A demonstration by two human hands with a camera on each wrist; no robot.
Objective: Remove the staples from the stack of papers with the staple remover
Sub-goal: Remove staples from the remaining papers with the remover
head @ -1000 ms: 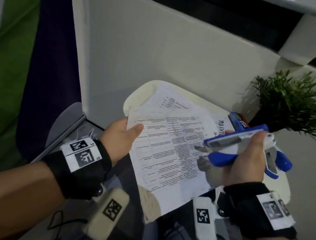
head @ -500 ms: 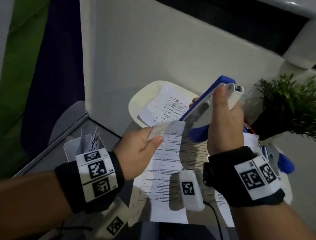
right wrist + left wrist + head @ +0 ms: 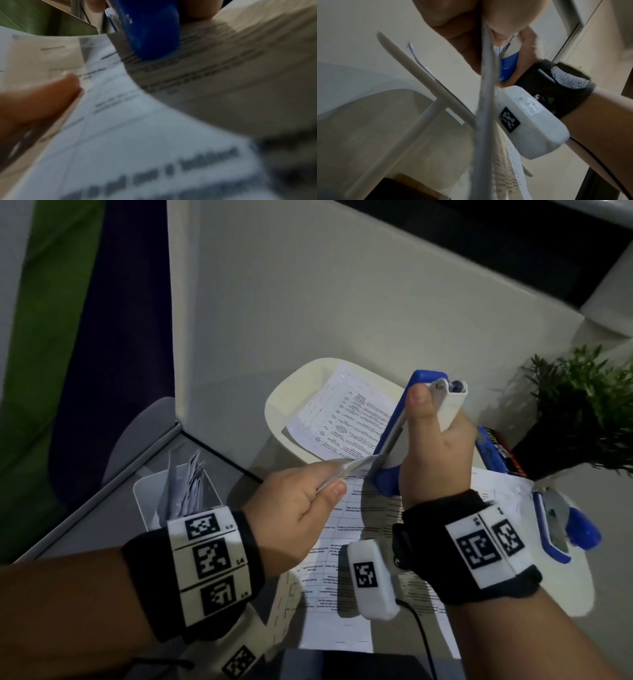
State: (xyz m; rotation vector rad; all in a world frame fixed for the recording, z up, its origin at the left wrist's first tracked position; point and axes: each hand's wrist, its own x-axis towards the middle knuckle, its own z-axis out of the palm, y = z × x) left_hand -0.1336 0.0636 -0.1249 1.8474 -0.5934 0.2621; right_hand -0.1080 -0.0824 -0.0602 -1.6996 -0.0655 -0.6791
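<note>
While our left hand (image 3: 301, 501) pinches a corner of the stack of papers (image 3: 346, 467) between thumb and fingers, our right hand (image 3: 435, 446) grips the blue-and-white staple remover (image 3: 404, 419) upright, its lower end at that corner. Printed text on the sheets stays too small to read.

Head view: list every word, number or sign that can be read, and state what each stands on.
"L4": left wristband, beside the middle code tag.
"R3": right wristband, above the larger code tag; faint.
Stack of papers and the sheet in the white tray: print too small to read.
Blue and red box: lettering blurred.
Wrist views: print blurred, unreadable.
</note>
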